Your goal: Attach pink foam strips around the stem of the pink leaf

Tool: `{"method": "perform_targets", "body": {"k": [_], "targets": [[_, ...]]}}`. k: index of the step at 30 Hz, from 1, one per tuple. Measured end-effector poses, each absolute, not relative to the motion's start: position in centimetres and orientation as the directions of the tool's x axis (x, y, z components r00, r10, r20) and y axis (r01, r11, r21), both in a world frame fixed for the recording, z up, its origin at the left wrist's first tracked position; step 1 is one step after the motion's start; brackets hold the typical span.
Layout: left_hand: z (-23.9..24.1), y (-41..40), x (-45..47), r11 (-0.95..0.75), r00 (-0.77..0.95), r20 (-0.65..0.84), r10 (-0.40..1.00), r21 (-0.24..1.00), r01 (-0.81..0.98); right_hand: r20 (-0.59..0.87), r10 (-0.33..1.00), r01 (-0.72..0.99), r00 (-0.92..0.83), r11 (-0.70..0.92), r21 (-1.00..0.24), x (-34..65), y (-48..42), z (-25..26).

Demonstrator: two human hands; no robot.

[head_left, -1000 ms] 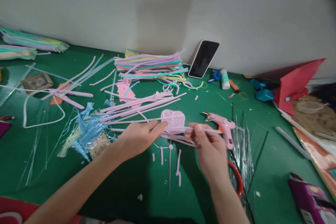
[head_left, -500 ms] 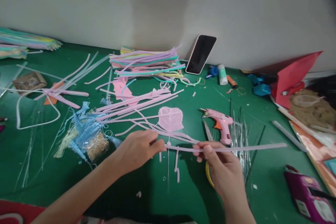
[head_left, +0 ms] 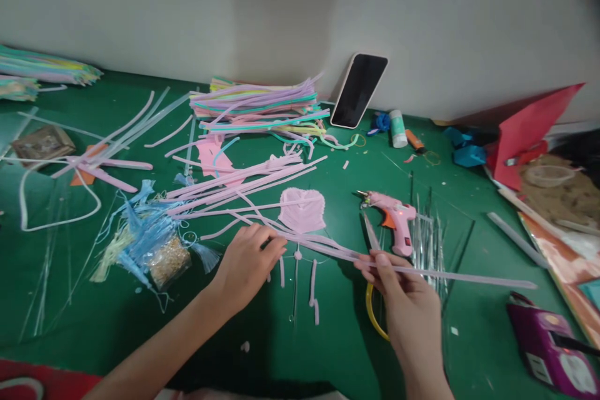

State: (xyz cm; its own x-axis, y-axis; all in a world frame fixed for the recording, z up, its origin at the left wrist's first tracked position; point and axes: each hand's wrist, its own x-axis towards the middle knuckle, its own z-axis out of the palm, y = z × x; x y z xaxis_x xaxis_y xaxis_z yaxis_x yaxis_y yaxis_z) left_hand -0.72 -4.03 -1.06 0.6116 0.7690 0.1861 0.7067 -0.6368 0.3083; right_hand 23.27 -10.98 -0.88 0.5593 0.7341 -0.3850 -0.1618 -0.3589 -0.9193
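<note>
pink pipe cleaner (head_left: 450, 275) held over the green desk (head_left: 94, 319), both our hands at work.

our right hand (head_left: 405, 300): grip closed, thumb and fingers pinching the long pipe cleaner, which runs right, low over the desk. our left hand (head_left: 246, 262): fingers bent down on the loose pink strands near its other end; we cannot tell if they clasp any. nearby: pink woven piece (head_left: 302, 209) just beyond, pink glue gun (head_left: 396, 215) right of it, stacked pastel pipe cleaners (head_left: 257, 109) and a phone (head_left: 359, 90) by the wall.
</note>
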Motion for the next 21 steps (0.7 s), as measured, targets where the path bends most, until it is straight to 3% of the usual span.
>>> {"method": "perform_targets", "body": {"k": [8,13,21], "targets": [[-2.1,-3.8,-0.8,-0.608,0.572,0.207,0.793,0.322,0.726,-0.388,0.822,-0.072,0.418,-0.396,-0.915,22.8,-10.0,-1.8],[-2.0,-3.3,-0.9,-0.579,0.574,0.143,0.807,0.388,0.717,-0.372,0.842,-0.006,0.390,-0.402,-0.916,23.6,-9.0,-1.4],[-2.1,-3.2,-0.7,-0.608,0.643,0.025,0.765,0.357,0.709,-0.291,0.905,0.186,0.309,-0.358,-0.915,21.6,-8.3,-1.4]]}}
